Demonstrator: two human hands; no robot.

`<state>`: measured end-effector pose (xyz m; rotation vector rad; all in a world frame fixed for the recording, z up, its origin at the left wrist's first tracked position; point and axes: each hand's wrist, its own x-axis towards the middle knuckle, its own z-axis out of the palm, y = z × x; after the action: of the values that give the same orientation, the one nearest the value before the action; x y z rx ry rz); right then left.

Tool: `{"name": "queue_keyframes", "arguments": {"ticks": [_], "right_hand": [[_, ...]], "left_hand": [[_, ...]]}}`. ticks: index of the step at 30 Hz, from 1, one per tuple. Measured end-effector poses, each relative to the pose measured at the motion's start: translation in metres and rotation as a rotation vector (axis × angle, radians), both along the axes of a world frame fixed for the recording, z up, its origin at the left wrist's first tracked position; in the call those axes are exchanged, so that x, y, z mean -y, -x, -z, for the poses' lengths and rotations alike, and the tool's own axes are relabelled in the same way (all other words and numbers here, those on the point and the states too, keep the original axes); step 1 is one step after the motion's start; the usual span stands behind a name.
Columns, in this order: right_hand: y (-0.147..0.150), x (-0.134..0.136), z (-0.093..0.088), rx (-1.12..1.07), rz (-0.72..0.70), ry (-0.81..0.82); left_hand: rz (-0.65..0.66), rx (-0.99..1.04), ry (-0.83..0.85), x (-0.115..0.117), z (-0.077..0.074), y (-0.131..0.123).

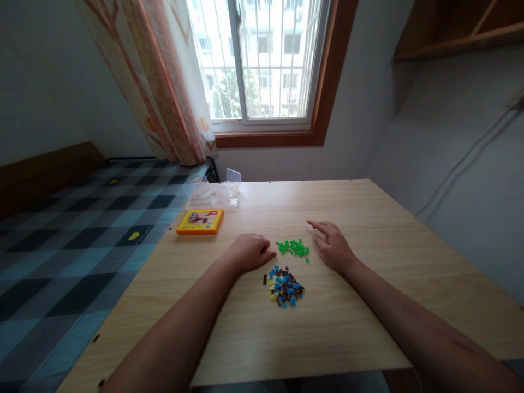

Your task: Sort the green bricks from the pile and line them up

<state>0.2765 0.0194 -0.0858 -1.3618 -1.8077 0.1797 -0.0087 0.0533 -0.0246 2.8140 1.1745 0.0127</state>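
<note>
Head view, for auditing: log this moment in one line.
left hand: curled beside green pieces | right hand: open, opposite side | mixed-colour pieces: separate nearer pile | yellow-orange box: left of hands

A floral curtain hangs beside a bright, wood-framed window; a checked bed lies left, a wooden shelf and cable right.

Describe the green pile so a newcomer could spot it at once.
On the pale wooden table, look between the person's left hand and right hand. The green pile of small pieces lies there, just beyond the mixed pile. It is all green; its neighbour mixes blue, brown and yellow.
</note>
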Motion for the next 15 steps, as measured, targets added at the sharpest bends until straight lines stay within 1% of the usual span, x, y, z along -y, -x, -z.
{"name": "queue_keyframes", "arguments": {"ticks": [2, 4, 8, 11, 15], "right_hand": [[-0.001, -0.005, 0.007, -0.058, 0.035, 0.052], [0.001, -0.007, 0.01, -0.091, 0.043, 0.064], [0.002, -0.004, 0.004, -0.182, 0.0, 0.005], [0.002, -0.002, 0.0, -0.346, -0.011, 0.034], [0.001, -0.005, 0.001, -0.614, 0.03, 0.176]], "left_hand": [[0.022, 0.008, 0.006, 0.0, 0.0, -0.002], [0.055, 0.019, 0.001, 0.002, 0.001, -0.003], [0.085, 0.027, -0.009, 0.003, 0.002, -0.004], [0.053, 0.055, -0.011, 0.0, 0.004, -0.002], [0.01, 0.088, -0.037, -0.005, 0.007, 0.0]]}}
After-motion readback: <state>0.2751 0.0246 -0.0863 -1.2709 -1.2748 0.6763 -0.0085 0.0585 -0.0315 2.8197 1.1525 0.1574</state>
